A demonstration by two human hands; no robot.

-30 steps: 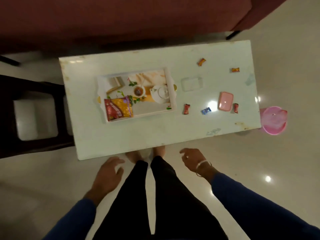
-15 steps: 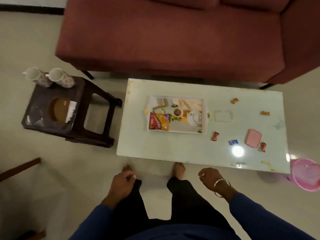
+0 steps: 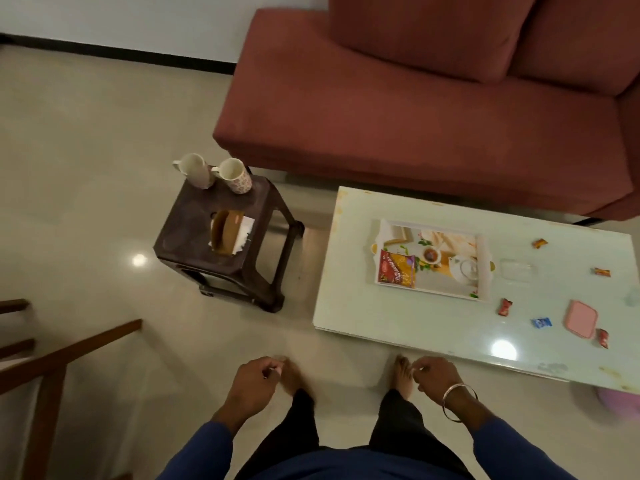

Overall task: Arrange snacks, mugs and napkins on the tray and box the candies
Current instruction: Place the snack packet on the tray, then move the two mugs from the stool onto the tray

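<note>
A printed white tray (image 3: 482, 271) lies on the pale table (image 3: 381, 317) with a red snack packet (image 3: 398, 268) on its left end. Several wrapped candies (image 3: 505, 307) are scattered to the right, beside a pink box (image 3: 581, 319) and a clear lid (image 3: 518, 270). Two mugs (image 3: 235, 175) and a napkin holder (image 3: 228, 236) stand on the dark stool (image 3: 194, 230) at left. My left hand (image 3: 252, 384) and my right hand (image 3: 437, 377) hang low over the floor, fingers loosely curled, holding nothing.
A dark red sofa (image 3: 433, 98) runs behind the table and stool. Brown wooden rails (image 3: 62, 355) cross the lower left. A pink object (image 3: 620, 400) sits on the floor under the table's right end. Shiny floor lies between me and the stool.
The view has swung left, bringing the stool with mugs and napkins toward the middle. Both hands stay low and hold nothing.
</note>
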